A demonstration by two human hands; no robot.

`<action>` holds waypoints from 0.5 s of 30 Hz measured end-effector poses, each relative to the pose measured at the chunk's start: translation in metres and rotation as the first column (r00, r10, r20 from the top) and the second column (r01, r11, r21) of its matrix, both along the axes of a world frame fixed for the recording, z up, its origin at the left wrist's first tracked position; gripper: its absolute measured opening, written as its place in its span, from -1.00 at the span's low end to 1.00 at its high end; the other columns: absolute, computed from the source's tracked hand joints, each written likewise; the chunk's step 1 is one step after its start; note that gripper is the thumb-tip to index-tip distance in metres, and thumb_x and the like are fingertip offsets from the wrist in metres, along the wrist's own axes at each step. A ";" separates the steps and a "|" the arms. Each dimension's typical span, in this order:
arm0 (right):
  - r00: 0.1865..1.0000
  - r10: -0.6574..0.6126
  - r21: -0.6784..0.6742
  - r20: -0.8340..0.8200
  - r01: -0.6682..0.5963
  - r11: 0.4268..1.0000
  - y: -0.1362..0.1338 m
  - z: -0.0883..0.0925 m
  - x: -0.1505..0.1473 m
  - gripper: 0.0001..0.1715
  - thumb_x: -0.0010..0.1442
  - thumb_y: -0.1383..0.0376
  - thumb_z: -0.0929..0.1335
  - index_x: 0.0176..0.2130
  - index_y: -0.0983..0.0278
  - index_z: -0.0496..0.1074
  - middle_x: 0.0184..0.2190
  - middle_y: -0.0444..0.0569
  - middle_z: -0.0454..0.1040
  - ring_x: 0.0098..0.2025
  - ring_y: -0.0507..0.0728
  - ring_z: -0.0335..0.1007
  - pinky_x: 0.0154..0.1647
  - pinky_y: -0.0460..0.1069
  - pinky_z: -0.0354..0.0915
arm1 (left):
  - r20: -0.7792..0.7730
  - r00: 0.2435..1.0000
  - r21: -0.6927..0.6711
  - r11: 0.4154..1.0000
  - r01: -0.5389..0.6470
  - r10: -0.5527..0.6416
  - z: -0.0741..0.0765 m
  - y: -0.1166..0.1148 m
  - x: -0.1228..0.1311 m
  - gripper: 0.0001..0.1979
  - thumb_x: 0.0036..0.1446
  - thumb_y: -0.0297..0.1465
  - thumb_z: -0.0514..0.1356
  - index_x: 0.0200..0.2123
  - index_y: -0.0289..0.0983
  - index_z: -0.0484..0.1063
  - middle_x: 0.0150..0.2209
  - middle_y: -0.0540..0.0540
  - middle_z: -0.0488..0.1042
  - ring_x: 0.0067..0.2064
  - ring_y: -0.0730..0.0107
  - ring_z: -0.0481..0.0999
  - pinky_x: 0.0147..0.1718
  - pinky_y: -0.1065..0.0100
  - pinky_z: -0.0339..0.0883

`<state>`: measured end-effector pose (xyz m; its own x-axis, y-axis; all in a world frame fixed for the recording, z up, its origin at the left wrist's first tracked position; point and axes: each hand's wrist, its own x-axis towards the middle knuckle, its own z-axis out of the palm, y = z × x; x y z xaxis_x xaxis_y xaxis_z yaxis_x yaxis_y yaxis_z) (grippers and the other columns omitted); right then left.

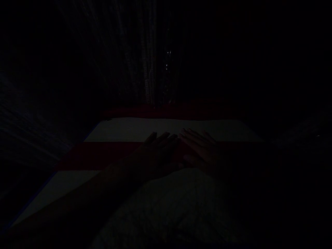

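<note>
L hand (157, 153) & R hand (201, 149) are lying palm-down, fingers extended, grip clamping nothing visible, atop dim red-white striped surface (166, 125), prob. pressing or smoothing; next move's prob. needing both slid or lifted.

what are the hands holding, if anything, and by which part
Nothing appears held: the left hand and right hand are open, palms down, on or just above the red-and-pale striped surface.
</note>
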<state>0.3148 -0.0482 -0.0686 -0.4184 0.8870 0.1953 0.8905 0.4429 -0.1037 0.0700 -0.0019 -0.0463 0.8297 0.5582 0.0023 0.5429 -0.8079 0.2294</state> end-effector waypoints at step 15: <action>0.999 -0.033 0.003 -0.018 0.033 0.999 0.001 -0.002 0.003 -0.26 0.44 -0.06 0.11 0.45 0.16 0.07 0.47 -0.01 0.01 0.51 0.24 -0.12 0.49 0.39 -0.18 | 0.017 1.000 -0.025 1.000 0.001 -0.001 0.002 -0.001 -0.001 -0.12 0.38 0.21 -0.15 0.52 -0.23 -0.15 0.50 -0.11 -0.22 0.52 0.02 -0.24 0.43 -0.16 -0.40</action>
<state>0.3178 -0.0468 -0.0706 -0.3851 0.8997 0.2054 0.9028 0.4135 -0.1186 0.0691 -0.0030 -0.0446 0.8303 0.5573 0.0025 0.5377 -0.8024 0.2589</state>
